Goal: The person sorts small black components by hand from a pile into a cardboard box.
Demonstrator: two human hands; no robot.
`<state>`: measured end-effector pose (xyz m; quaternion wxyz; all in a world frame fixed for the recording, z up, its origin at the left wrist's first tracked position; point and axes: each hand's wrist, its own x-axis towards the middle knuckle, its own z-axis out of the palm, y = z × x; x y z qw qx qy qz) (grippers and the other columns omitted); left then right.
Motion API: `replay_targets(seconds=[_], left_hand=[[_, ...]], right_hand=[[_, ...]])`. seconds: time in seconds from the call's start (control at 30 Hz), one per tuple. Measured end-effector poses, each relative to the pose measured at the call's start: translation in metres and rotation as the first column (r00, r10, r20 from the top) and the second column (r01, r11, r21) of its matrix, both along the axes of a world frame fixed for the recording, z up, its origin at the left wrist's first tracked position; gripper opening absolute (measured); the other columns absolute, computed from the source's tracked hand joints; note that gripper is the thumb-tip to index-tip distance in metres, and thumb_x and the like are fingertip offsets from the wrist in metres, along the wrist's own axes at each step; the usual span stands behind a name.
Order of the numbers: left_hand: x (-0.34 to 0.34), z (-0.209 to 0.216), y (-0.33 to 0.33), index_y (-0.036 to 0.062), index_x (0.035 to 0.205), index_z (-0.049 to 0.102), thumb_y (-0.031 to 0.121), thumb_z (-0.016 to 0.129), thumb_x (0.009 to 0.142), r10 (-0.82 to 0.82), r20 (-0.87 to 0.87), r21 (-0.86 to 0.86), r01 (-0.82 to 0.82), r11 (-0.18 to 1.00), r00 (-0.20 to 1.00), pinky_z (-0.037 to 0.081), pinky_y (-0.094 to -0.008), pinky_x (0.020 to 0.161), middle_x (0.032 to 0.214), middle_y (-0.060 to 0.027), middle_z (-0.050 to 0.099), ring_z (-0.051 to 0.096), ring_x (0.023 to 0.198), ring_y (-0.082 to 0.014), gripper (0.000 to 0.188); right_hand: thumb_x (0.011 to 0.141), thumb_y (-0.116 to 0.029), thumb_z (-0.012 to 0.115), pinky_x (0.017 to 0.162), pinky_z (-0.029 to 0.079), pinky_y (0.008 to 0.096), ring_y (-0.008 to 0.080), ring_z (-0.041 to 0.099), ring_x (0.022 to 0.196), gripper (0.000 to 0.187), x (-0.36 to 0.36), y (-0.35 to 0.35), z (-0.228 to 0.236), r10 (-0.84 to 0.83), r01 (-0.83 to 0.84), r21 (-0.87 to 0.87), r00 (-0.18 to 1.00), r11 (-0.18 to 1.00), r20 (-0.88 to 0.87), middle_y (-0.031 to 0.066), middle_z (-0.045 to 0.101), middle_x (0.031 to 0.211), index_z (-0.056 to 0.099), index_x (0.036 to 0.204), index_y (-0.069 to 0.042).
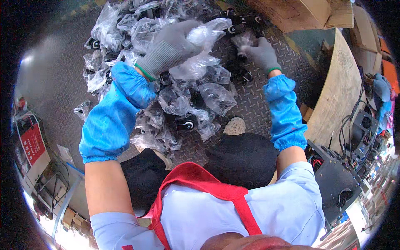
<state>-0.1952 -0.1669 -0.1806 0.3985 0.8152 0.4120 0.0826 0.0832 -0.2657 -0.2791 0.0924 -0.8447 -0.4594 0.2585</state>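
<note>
In a grey knit glove, my left hand (pixel 168 48) is closed on a clear plastic bag (pixel 212 31) at the far middle of a heap. My right hand (pixel 261 55), gloved the same way, pinches another crumpled clear bag (pixel 243 40) to the right of it. What these two bags contain cannot be made out. Below and left of my hands spreads a heap of bagged black parts (pixel 183 121) with round, white-marked ends, which look like caster wheels. Unwrapped black parts (pixel 246 76) of similar look lie near my right hand.
The heap rests on a dark diamond-plate metal floor (pixel 58 89). An open cardboard box (pixel 291 14) stands at the far right, beside a curved wooden board (pixel 339 91). Black equipment with cables (pixel 339 183) is at the right; a red-and-white carton (pixel 31 141) is at the left.
</note>
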Motion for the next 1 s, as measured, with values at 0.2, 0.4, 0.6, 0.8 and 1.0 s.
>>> replay_targets(seconds=[0.2,0.4,0.6,0.8,1.0], left_hand=[[0.004,-0.004,-0.003,0.0061,0.122,0.059,0.024,0.078,0.069,-0.017,0.011,0.086,0.016,0.996,1.0,0.05,-0.034,0.088,0.111,-0.0137,0.066,0.065,0.099,-0.0232,0.059],[0.017,0.007,-0.011,0.0097,0.126,0.057,0.02,0.08,0.068,-0.091,0.169,0.047,0.084,0.995,0.981,0.05,-0.035,0.089,0.112,-0.0145,0.066,0.064,0.102,-0.0248,0.063],[0.011,0.015,0.01,0.0064,0.124,0.059,0.021,0.074,0.078,-0.113,0.246,0.056,0.103,0.993,0.963,0.051,-0.0334,0.086,0.108,-0.0137,0.068,0.065,0.098,-0.0216,0.051],[-0.007,0.034,0.021,0.001,0.106,0.067,0.026,0.077,0.072,0.062,0.083,0.058,-0.067,0.996,0.995,0.051,-0.0354,0.08,0.101,-0.0194,0.067,0.067,0.093,-0.0253,0.044],[-0.029,-0.003,0.021,0.0018,0.126,0.057,0.023,0.076,0.077,0.081,0.129,-0.066,-0.073,0.995,0.988,0.05,-0.0313,0.087,0.108,-0.0126,0.068,0.064,0.096,-0.0186,0.058]], right_hand=[[0.078,-0.037,0.067,0.082,0.05,0.0396,0.0343,0.065,0.093,0.048,0.012,0.007,-0.033,-0.09,0.104,0.203,0.993,0.974,-0.077,0.0172,0.069,0.1,0.063,0.115,-0.007],[0.09,-0.009,0.058,0.077,0.051,0.0255,0.0126,0.063,0.086,0.02,-0.027,0.005,0.077,0.169,0.346,0.605,0.756,0.717,-0.633,0.0054,0.068,0.096,0.066,0.105,0.001],[0.086,-0.021,0.067,0.092,0.047,0.0318,0.0199,0.06,0.104,0.034,-0.074,-0.004,0.079,0.328,0.254,0.509,0.52,0.823,-0.789,0.0107,0.065,0.11,0.063,0.113,-0.001],[0.08,-0.024,0.07,0.079,0.05,0.0355,0.0268,0.065,0.088,0.035,-0.081,-0.056,-0.006,0.377,-0.377,0.012,0.925,0.926,-0.053,0.0154,0.067,0.101,0.065,0.108,-0.004],[0.084,-0.016,0.065,0.07,0.047,0.0264,0.0102,0.057,0.078,0.02,-0.039,-0.047,0.044,0.028,0.24,0.392,0.823,0.888,-0.568,0.0023,0.065,0.083,0.067,0.097,-0.002]])
